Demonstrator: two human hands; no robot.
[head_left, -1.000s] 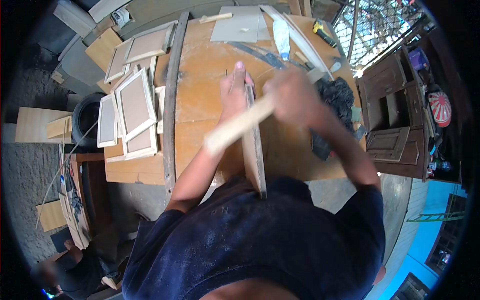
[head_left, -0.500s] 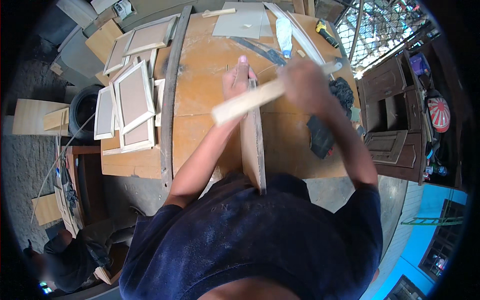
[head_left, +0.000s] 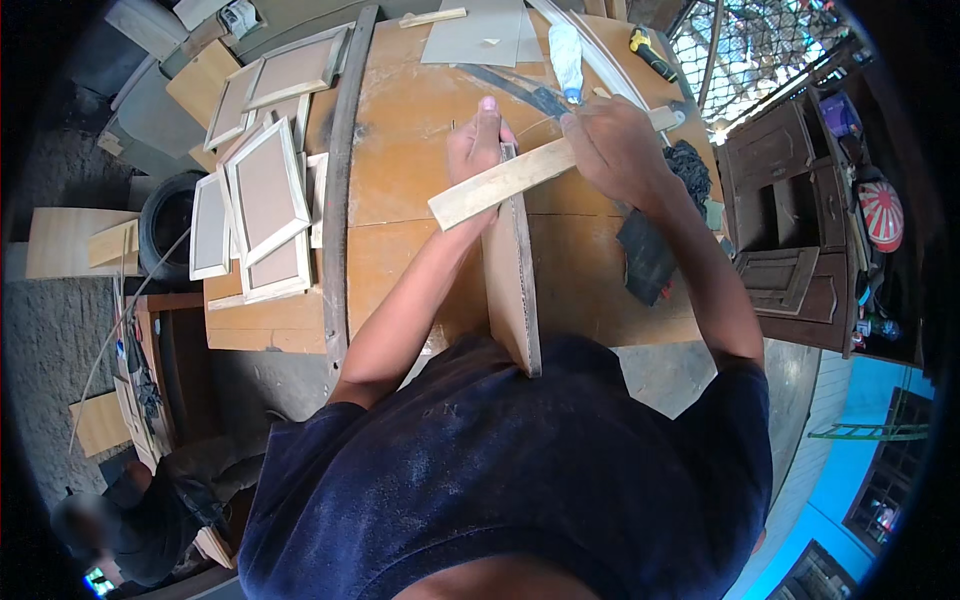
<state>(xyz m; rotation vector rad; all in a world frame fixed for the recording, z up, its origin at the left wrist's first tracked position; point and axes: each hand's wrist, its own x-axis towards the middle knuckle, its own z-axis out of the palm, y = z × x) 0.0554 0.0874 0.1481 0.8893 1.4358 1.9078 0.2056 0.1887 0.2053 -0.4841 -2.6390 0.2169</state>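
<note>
A thin board [head_left: 512, 280] stands on its edge, running from my belly toward the table's middle. Its far end is gripped by my left hand [head_left: 476, 150], thumb pointing up and fingers wrapped round it. Lying slantwise across the board's top edge is a flat pale wooden strip [head_left: 505, 184]. My right hand [head_left: 622, 150] is closed round the strip's right part, whose tip sticks out past the knuckles. Whether anything is fixed to the strip's underside is hidden.
On the wooden table [head_left: 400, 180], several pale frames [head_left: 268, 215] are piled at left beyond a dark bar [head_left: 347, 170]. A bottle [head_left: 566, 62], a yellow-black tool [head_left: 652, 55] and dark cloth [head_left: 648, 255] lie rightward. A person [head_left: 140, 515] is at lower left.
My right hand, blurred before, shows sharply now and has moved slightly away from me with the strip. The board's near end sits a little further right.
</note>
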